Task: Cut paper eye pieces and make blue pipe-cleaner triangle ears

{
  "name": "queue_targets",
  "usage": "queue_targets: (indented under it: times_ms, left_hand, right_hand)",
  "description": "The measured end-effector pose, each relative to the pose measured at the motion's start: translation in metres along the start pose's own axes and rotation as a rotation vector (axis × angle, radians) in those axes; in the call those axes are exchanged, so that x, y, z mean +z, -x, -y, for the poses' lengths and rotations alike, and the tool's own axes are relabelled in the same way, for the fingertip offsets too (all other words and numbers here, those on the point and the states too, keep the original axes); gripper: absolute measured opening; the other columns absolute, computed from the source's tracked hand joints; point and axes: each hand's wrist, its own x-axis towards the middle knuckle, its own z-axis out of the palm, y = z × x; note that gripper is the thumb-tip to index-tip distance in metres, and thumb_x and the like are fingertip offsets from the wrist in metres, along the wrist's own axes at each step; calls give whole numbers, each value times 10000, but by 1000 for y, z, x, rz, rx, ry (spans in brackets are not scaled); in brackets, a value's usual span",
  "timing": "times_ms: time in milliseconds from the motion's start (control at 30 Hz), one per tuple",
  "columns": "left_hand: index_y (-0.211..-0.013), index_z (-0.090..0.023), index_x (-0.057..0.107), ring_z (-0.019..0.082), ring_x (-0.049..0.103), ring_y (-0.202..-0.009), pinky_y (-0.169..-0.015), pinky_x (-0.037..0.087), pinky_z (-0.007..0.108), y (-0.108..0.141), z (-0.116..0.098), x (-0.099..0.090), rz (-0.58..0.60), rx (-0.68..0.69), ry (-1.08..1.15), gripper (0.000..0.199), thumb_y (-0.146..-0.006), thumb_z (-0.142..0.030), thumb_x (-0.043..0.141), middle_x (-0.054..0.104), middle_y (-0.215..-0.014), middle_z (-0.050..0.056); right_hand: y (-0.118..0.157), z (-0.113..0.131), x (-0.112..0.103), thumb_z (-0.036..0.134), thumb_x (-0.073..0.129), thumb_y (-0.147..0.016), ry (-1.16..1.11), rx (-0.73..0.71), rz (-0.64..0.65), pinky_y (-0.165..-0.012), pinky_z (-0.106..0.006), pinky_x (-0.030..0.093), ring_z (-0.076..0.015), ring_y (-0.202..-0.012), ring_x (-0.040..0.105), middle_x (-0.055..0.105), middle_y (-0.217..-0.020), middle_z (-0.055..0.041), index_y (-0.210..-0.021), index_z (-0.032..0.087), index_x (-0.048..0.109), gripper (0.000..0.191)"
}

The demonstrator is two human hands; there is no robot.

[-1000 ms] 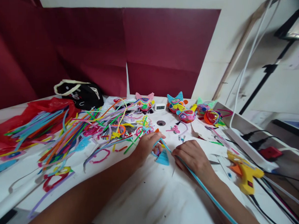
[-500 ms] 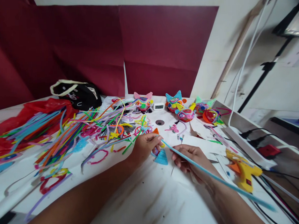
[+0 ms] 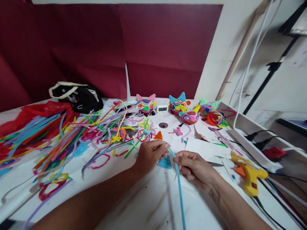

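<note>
A light blue pipe cleaner [image 3: 180, 191] runs from between my hands down toward the bottom edge of the view. My left hand [image 3: 151, 154] pinches its upper end between thumb and forefinger. On the right, my right hand [image 3: 192, 164] has thumb and forefinger closed on the same pipe cleaner, a little below that end. Beneath my hands lies a blue ribbed triangle [image 3: 164, 162], partly covered by my left fingers. Just behind my left hand is a small orange triangle [image 3: 158, 135].
Many loose pipe cleaners [image 3: 60, 142] spread across the left, some on a red plastic bag [image 3: 6, 124]. Decorated animal-like heads [image 3: 146, 105] stand at the back beside a small digital clock [image 3: 162, 109]. A yellow glue gun [image 3: 250, 175] and a power strip [image 3: 257, 151] lie at right.
The pipe cleaner's long free end has swung from the lower right to hang down between my arms. My right thumb and forefinger now pinch it close to my left hand.
</note>
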Motion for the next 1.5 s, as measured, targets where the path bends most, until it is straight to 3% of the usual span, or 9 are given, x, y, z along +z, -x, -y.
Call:
queue_targets:
  times_ms: [233,433,600,700,967,1067,1167,1300,1500]
  left_hand:
    - [-697,-107,662,142,598,-534,-482,502,237,4,-10,7,-37,-198,153,284,-769,-368,578,630,-589,34]
    - [-679,-113,650,127,599,-564,-474,463,204,7,-14,10,-77,-314,314,249,-733,-353,620,640,-638,31]
    - [-664,-124,650,116,591,-572,-500,433,195,7,-10,11,-124,-354,366,253,-721,-369,632,648,-646,30]
    - [-663,-124,646,118,593,-596,-534,449,205,6,-10,10,-112,-364,391,257,-721,-374,636,645,-656,28]
    - [-857,-112,678,146,611,-756,-713,507,284,-6,-2,-2,136,-316,365,297,-770,-382,590,664,-866,72]
    - [-853,-115,686,117,597,-664,-640,496,245,-8,0,-4,147,-248,186,293,-764,-378,591,652,-817,52]
    - [-811,-114,675,97,554,-515,-518,469,222,-8,-2,-5,189,-233,70,294,-769,-388,577,599,-632,11]
    - [-719,-117,620,104,559,-466,-478,478,222,-8,-7,-5,218,-307,117,273,-774,-379,568,560,-527,-10]
    - [-793,-120,616,112,607,-542,-538,515,234,-8,-6,-5,180,-322,236,264,-707,-367,656,618,-623,10]
  right_hand:
    - [-4,-7,7,272,738,-617,-75,-179,-113,-278,-116,227,-44,-357,444,633,-548,-3,-691,153,559,228]
    - [-5,-13,13,284,748,-640,-140,-319,-197,-333,-149,408,-87,-426,555,662,-597,-20,-698,142,576,231]
    - [-5,-19,18,269,736,-663,-183,-365,-233,-409,-187,487,-109,-469,593,673,-605,-33,-717,146,578,207]
    - [-6,-20,18,274,743,-655,-203,-346,-223,-424,-193,498,-113,-478,600,674,-604,-39,-718,146,579,218]
    - [-4,-10,8,257,731,-664,-215,-314,-235,-358,-160,432,-79,-410,534,645,-572,-11,-697,144,586,187]
    - [-3,-9,7,253,726,-670,-219,-311,-235,-351,-160,422,-80,-401,529,642,-567,-5,-701,148,584,179]
    - [-4,-9,7,251,721,-678,-216,-314,-227,-361,-164,426,-82,-409,534,646,-578,-8,-703,149,583,174]
    - [-5,-10,6,252,721,-683,-210,-317,-215,-379,-168,436,-84,-423,545,650,-589,-9,-708,149,581,176]
    - [-4,-11,5,267,725,-687,-204,-312,-210,-388,-171,445,-85,-430,549,659,-602,-18,-712,152,578,189]
